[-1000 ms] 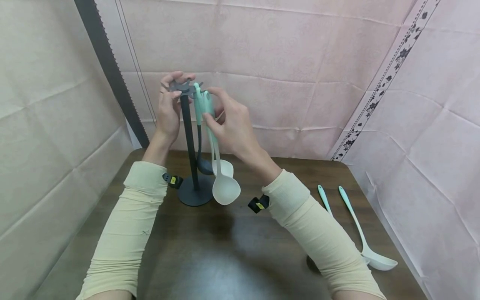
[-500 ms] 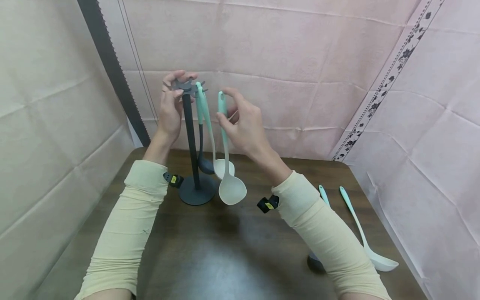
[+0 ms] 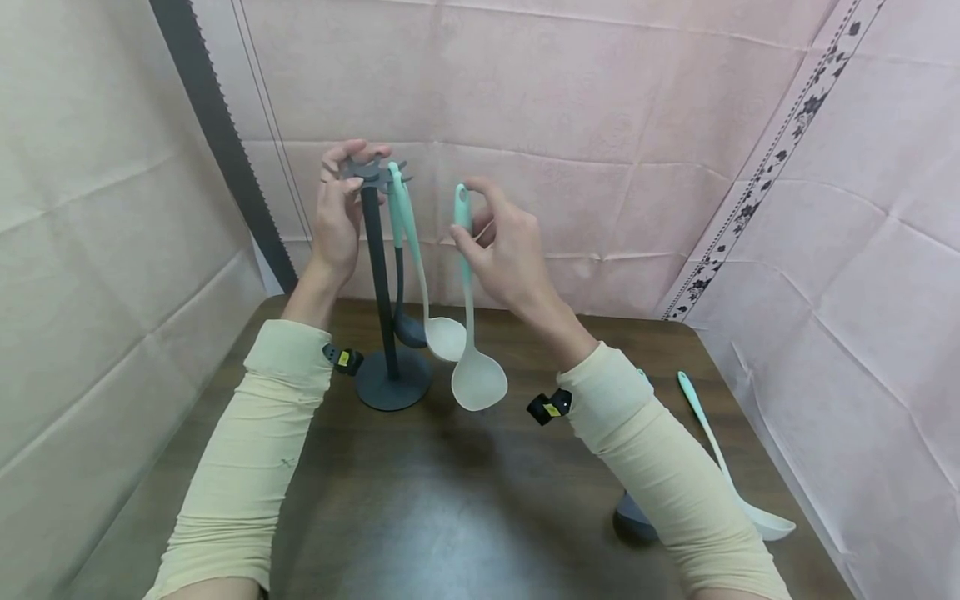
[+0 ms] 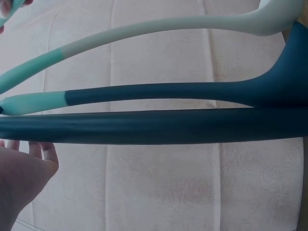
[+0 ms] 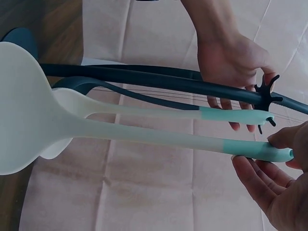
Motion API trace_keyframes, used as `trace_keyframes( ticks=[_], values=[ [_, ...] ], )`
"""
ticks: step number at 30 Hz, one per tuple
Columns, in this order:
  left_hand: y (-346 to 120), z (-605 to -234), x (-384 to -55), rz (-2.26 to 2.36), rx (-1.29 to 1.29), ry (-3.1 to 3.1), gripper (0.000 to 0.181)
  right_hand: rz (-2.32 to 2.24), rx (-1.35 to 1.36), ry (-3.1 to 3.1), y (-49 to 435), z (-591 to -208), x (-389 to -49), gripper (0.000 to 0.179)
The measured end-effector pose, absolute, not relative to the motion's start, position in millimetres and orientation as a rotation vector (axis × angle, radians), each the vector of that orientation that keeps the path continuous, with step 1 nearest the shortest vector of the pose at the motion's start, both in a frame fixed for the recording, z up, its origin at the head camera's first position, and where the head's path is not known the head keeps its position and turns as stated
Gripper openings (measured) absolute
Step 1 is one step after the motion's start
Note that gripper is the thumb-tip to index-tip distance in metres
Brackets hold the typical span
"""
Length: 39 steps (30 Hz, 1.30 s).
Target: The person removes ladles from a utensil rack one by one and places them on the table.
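Observation:
My left hand [image 3: 337, 229] holds the hooked top of a dark utensil stand [image 3: 378, 283], thumb over the hooks and fingers behind. My right hand [image 3: 513, 250] pinches the mint handle of a white ladle [image 3: 480, 382] near its end, thumb on one side and fingers on the other. The ladle hangs bowl down, apart from the hooks and right of the stand. Still on the stand are a smaller white ladle [image 3: 446, 337] and a dark-bowled utensil [image 5: 159, 100], both with mint handles. The right wrist view shows the hooks [image 5: 265, 94] close to the left fingers.
On the brown table [image 3: 420, 517], at the right, lies another white ladle [image 3: 765, 523] with a mint handle. Beside it a dark utensil [image 3: 633, 518] is partly hidden under the right sleeve [image 3: 660, 458]. Pale cloth walls [image 3: 525, 100] rise behind and at both sides.
The right hand has drawn the white ladle off to the right, away from the stand and the other hanging utensils. The left hand keeps its place on the stand's top.

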<state>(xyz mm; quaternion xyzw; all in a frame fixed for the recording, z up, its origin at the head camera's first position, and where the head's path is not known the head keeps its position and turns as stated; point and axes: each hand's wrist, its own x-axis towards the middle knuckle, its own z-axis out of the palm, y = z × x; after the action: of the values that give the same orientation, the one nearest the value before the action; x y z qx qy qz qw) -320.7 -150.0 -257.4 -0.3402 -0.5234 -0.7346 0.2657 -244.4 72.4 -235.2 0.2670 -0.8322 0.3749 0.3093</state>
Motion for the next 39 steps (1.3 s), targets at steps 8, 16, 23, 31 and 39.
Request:
trace_keyframes(
  ticks=[8,16,23,31,39],
  values=[
    [-151,-255,-320,-1.970,-0.919,-1.401,0.043,0.992,0.686,-2.190,79,-238,-247,0.047],
    [-151,-255,-319,-1.976,-0.918,-1.396,0.046,1.013,0.655,-2.192,86,-241,-247,0.047],
    [-151,-256,-320,-1.967,-0.930,-1.396,0.044,0.995,0.624,-2.221,99,-245,-250,0.048],
    [-151,-256,-319,-1.967,-0.920,-1.395,0.044,0.953,0.500,-2.248,120,-245,-255,0.046],
    [-150,-259,-322,-1.966,-0.934,-1.389,0.043,0.938,0.424,-2.310,141,-255,-262,0.044]
  ],
)
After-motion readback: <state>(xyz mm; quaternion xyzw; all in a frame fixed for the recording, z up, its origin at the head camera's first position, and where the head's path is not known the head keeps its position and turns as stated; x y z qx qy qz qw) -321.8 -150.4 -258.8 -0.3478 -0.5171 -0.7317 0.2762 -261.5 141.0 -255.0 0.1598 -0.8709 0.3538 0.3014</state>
